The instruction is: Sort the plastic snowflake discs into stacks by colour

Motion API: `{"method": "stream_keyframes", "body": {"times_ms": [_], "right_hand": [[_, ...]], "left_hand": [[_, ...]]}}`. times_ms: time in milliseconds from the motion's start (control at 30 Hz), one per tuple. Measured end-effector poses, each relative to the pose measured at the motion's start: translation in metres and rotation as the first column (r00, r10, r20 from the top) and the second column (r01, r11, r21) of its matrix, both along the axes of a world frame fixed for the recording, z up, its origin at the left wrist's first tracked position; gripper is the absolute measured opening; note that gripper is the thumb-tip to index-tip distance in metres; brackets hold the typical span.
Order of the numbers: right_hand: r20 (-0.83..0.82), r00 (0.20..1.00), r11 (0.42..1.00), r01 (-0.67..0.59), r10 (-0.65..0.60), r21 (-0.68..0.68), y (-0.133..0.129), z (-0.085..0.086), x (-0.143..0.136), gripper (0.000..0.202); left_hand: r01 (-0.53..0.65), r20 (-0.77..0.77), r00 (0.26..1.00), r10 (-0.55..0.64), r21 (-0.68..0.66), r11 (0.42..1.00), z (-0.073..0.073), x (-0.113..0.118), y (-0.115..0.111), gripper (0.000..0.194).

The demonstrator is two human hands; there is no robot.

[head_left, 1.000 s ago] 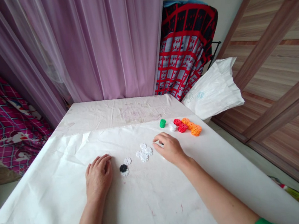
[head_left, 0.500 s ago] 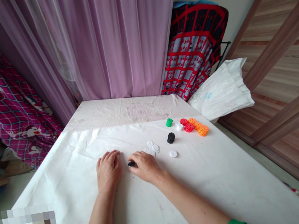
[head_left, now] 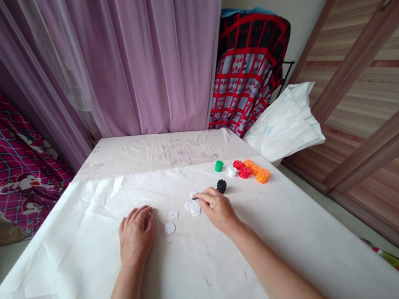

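Observation:
My left hand lies palm down on the white-covered table, its fingers flat and holding nothing. Over the right side of a small cluster of white notched discs, my right hand pinches a small black disc, mostly hidden by the fingers. Two loose white discs, one behind the other, lie between my hands. A stack of black discs stands just behind my right hand.
Farther back on the right are green discs, white discs, red discs and orange discs. A white bag is at the table's right edge. Purple curtains hang beyond the far edge.
My right hand has moved right, from beside my left hand to the white cluster. Two white discs now show where it was. The single white disc on the right is out of sight.

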State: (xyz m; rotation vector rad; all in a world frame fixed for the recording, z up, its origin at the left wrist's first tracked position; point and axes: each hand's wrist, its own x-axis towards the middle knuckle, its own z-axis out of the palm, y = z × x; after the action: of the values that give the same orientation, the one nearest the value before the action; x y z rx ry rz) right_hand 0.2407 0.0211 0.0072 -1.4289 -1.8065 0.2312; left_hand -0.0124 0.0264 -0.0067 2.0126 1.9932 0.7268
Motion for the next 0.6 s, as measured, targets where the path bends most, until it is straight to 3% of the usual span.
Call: {"method": "stream_keyframes", "body": {"times_ms": [133,233,400,600], "right_hand": [[0.004,0.967,0.951,0.250,-0.255,0.182,0.017,0.007,0.067,0.025],[0.072,0.948,0.927,0.283,-0.309,0.245,0.029,0.006,0.092,0.027],[0.222,0.934,0.951,0.237,-0.279,0.197,0.036,-0.002,0.097,0.028],[0.285,0.923,0.961,0.218,-0.260,0.172,0.031,-0.010,0.096,0.035]], "left_hand": [[0.005,0.000,1.000,-0.005,0.018,1.000,-0.002,0.000,0.001,0.039],[0.006,0.000,1.000,-0.006,0.020,1.000,-0.003,-0.001,0.001,0.039],[0.009,-0.007,1.000,-0.009,0.034,0.999,-0.003,-0.003,0.002,0.039],[0.008,-0.019,1.000,-0.007,0.040,0.999,-0.002,-0.003,0.002,0.038]]}}
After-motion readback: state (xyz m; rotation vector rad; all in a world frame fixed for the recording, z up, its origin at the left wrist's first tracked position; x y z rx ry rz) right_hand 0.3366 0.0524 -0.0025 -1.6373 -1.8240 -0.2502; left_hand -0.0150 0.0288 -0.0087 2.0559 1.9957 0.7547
